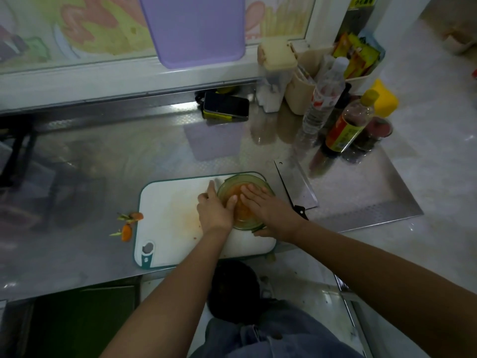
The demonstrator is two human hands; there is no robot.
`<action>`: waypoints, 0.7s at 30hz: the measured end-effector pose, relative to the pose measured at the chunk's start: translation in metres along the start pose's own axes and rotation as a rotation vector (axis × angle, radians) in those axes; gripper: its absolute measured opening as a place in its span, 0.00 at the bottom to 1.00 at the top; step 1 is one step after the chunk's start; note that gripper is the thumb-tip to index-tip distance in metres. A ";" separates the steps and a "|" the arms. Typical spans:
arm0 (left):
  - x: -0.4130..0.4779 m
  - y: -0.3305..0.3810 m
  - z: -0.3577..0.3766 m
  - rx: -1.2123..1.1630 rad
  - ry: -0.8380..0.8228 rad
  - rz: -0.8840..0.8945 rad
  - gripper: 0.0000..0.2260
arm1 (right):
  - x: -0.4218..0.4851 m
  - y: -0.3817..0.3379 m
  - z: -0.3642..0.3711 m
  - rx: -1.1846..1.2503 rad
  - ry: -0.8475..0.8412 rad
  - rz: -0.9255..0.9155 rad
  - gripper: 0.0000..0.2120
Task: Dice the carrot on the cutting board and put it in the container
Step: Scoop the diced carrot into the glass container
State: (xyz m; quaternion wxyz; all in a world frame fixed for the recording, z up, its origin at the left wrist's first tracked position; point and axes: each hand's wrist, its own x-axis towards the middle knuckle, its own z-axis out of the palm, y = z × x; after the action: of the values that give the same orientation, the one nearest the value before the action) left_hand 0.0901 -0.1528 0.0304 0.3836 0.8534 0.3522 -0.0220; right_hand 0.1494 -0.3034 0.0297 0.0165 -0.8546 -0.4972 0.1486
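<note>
Steel counter (pixel 116 156) fills most of the view, its right corner jutting toward the pale floor. White cutting board (pixel 170 210) with a teal border lies at the counter's near edge, its bare left part stained orange. A cluster of bottles (pixel 348 125) stands at the back right corner. A cleaver (pixel 294 182) lies flat on the counter just beside the board's right edge, handle toward the person.

The glass container (pixel 240 177) sits on the board's right half, near its far edge. The left hand (pixel 215 210) holds the container's left wall, thumb over the rim and inside, fingers running along the outside. The right hand (pixel 265 205) lies over the container's mouth with fingers straight and slightly spread, its thumb down at the near rim; it grasps nothing.

A dark phone (pixel 227 105) rests at the counter's back edge. Two carrot tops (pixel 126 231) with green stubs lie on the counter just off the board's left edge. The diced carrot (pixel 242 213) shows as an orange mass inside the container, between the two hands.
</note>
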 end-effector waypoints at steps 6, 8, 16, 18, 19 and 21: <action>-0.045 0.003 0.005 -0.277 0.276 -0.283 0.30 | -0.003 -0.001 0.006 0.196 0.098 0.034 0.48; -0.048 0.005 0.010 -0.293 0.256 -0.330 0.29 | -0.002 -0.001 0.006 0.205 0.109 0.037 0.48; -0.041 0.001 0.009 -0.328 0.263 -0.322 0.20 | 0.000 0.004 0.016 0.237 0.166 0.022 0.49; -0.040 0.000 0.006 -0.350 0.250 -0.328 0.18 | 0.001 0.005 0.019 0.255 0.183 0.022 0.49; -0.039 -0.002 0.006 -0.361 0.241 -0.324 0.19 | 0.001 0.005 0.020 0.264 0.196 0.021 0.49; -0.036 -0.005 0.005 -0.381 0.208 -0.310 0.20 | 0.000 0.005 0.019 0.279 0.199 0.009 0.49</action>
State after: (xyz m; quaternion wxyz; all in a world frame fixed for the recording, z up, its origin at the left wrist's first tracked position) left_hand 0.0610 -0.1754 0.0351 0.4912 0.6993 0.5140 0.0740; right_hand 0.1482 -0.3078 0.0106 0.1833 -0.8569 -0.4637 0.1309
